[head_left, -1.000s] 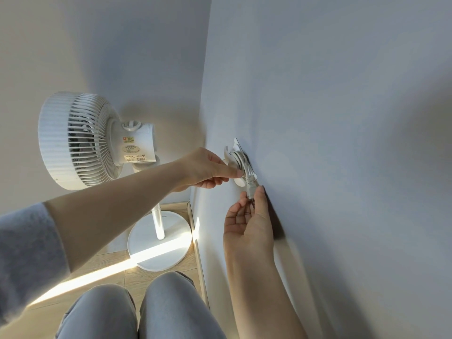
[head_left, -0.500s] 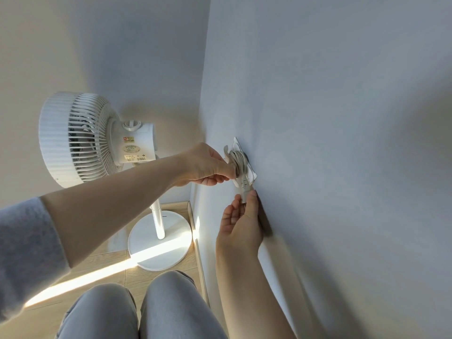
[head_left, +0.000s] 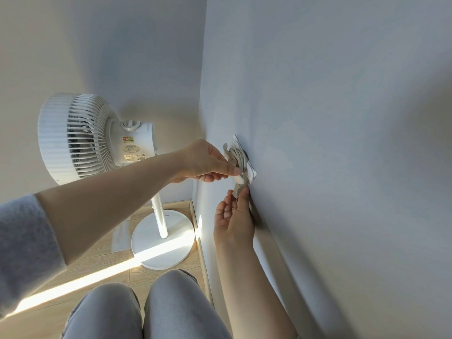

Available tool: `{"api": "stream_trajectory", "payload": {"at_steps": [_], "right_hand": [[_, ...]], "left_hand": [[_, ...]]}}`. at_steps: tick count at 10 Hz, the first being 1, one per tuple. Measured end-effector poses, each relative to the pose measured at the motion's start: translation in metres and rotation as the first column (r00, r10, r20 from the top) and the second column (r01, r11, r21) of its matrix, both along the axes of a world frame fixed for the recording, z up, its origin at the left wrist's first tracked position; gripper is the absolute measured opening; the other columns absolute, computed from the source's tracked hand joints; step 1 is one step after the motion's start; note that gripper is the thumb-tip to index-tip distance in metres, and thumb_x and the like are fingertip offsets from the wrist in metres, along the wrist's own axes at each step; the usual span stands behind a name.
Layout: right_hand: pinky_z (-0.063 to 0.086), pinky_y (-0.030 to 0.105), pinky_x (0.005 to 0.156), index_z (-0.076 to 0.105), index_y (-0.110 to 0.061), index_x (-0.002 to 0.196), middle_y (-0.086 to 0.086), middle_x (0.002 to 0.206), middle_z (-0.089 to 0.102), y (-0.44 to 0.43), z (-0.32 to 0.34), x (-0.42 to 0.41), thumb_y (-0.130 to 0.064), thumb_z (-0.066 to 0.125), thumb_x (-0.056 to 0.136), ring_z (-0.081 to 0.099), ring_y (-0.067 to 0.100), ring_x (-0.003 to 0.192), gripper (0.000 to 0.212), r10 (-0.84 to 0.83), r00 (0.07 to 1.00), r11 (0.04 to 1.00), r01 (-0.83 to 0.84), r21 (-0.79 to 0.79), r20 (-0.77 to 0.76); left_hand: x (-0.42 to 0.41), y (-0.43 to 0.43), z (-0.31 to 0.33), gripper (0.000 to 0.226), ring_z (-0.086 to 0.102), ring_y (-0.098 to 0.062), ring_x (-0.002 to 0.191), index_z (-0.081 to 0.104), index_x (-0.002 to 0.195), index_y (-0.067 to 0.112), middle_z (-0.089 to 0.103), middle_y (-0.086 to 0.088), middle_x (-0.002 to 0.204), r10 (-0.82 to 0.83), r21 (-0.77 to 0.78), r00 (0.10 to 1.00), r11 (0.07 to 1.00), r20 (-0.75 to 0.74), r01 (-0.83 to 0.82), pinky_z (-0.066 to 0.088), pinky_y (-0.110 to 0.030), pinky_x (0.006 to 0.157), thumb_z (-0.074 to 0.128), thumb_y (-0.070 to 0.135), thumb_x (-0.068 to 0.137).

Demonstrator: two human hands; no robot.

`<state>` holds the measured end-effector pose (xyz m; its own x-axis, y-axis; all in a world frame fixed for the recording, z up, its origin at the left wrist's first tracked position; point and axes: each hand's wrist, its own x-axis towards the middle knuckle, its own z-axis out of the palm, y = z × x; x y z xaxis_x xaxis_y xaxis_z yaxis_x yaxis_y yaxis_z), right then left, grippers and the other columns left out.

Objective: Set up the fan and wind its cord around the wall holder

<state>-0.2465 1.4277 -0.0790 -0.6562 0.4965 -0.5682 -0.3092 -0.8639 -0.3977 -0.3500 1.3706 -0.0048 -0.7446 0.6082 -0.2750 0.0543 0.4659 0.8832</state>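
Note:
A white pedestal fan stands upright in the room corner on a round base. On the right wall sits a small white cord holder with several turns of grey-white cord wound on it. My left hand pinches the wound cord at the holder's lower side. The plug end hangs just below the holder. My right hand is palm up beneath it, thumb and fingertip on the plug.
The right wall runs close beside my arms. My knees in grey trousers are at the bottom. The wooden floor has a bright sun stripe across it and a skirting board along the wall.
My right hand has risen toward the holder with the plug end. My left hand has edged closer along the wound cord. The fan has not moved.

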Motion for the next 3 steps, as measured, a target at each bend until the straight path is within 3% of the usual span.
{"api": "stream_trajectory", "payload": {"at_steps": [1,3], "right_hand": [[0.049,0.02,0.074,0.064,-0.01,0.094,0.002,0.082,0.063,0.0,-0.001,0.002,-0.028,0.063,0.089,0.06,0.009,0.075,0.019,0.023,1.0,1.0,-0.023,0.014,0.008],[0.051,0.019,0.067,0.064,-0.01,0.091,0.001,0.079,0.063,0.0,-0.01,0.017,-0.03,0.066,0.086,0.06,0.01,0.072,0.022,0.037,0.999,0.999,-0.036,-0.005,0.041]], "left_hand": [[0.0,-0.001,0.0,0.041,0.063,-0.013,0.068,0.075,0.089,0.003,0.07,-0.001,0.07,-0.027,0.003,0.999,1.0,-0.047,0.028,0.057,-0.028,0.076,0.081,0.036,0.065],[-0.002,-0.015,-0.004,0.031,0.063,-0.013,0.069,0.073,0.092,0.004,0.072,-0.005,0.082,0.052,0.041,0.997,0.998,-0.059,-0.05,0.056,-0.024,0.068,0.077,0.029,0.073]]}}
